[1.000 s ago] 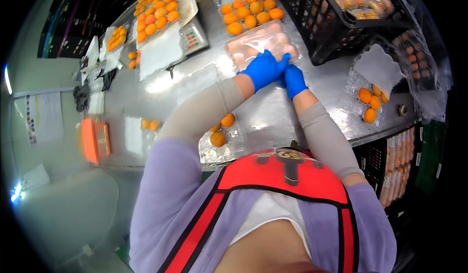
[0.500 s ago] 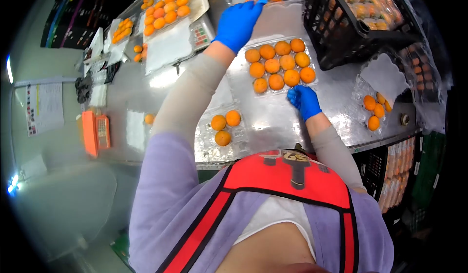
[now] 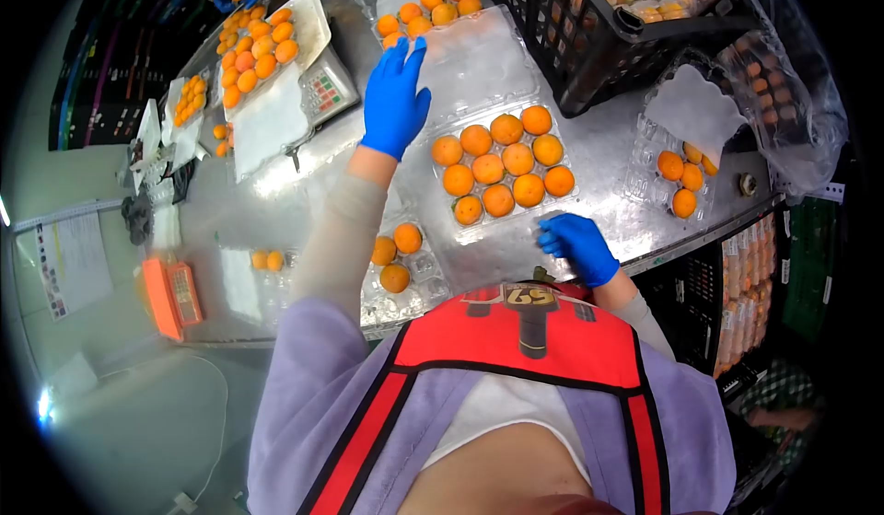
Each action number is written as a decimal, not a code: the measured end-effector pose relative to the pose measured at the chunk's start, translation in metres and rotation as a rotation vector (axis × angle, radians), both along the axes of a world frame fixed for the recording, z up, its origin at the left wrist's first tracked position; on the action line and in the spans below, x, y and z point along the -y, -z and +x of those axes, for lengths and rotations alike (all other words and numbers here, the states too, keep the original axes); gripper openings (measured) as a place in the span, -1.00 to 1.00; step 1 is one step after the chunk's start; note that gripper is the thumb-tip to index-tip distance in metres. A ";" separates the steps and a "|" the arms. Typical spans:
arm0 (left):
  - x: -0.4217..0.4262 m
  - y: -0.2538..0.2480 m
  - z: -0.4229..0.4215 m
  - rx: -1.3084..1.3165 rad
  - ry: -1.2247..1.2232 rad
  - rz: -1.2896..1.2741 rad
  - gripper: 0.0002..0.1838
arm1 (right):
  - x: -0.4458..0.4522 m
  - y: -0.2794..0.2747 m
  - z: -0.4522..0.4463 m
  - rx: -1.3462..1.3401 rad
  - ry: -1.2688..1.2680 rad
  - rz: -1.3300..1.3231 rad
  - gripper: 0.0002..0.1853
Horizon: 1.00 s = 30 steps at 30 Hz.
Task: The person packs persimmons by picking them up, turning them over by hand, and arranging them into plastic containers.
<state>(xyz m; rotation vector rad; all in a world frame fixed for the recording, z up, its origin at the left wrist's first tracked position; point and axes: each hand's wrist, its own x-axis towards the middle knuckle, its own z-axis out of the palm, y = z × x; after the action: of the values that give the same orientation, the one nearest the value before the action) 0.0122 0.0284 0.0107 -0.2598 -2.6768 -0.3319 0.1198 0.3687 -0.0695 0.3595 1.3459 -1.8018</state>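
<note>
My left hand (image 3: 394, 96), in a blue glove, is stretched out with its fingers extended and thumb apart. Its fingertips are at the near edge of the far group of orange fruits (image 3: 444, 13); whether they touch is unclear. In front of me, a clear plastic clamshell tray (image 3: 502, 222) holds rows of orange fruits (image 3: 517, 158), its transparent lid (image 3: 474, 69) folded back flat. My right hand (image 3: 578, 246), also gloved in blue, hovers just off the tray's near right corner with its fingers curled and nothing visible in them.
A black crate (image 3: 589, 64) of packed fruit stands at the back right. To the left is a scale (image 3: 327, 92) with a fruit tray on it. Partly filled trays lie near left (image 3: 419, 280) and right (image 3: 645, 179). An orange device (image 3: 170, 299) sits at the far left.
My left hand has drawn back from the far fruits, and more of them show. My right hand has pulled away from the tray's corner. The camera view has shifted.
</note>
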 end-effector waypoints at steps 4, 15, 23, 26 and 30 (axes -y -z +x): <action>0.002 0.042 0.049 0.129 -0.055 0.484 -0.23 | -0.006 -0.010 -0.020 -0.390 0.375 0.092 -0.84; -0.038 0.085 0.098 0.539 -0.302 1.378 -0.26 | 0.000 0.020 -0.046 -0.537 0.330 0.208 -0.73; -0.009 0.061 0.101 0.575 -0.280 1.318 -0.34 | -0.018 0.031 -0.043 -0.543 0.388 0.118 -0.73; 0.027 0.047 0.126 0.430 -0.259 1.284 -0.43 | -0.053 0.035 -0.057 -0.656 0.332 0.327 -0.73; 0.059 0.008 0.173 0.358 -0.424 1.415 -0.51 | -0.045 -0.009 -0.061 -0.714 0.384 0.298 -0.75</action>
<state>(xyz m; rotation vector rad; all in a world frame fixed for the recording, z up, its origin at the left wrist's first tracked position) 0.1849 -0.0308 0.0024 0.8198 -2.0176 -2.0305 0.0589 0.4133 -0.0607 0.1291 2.1730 -2.1519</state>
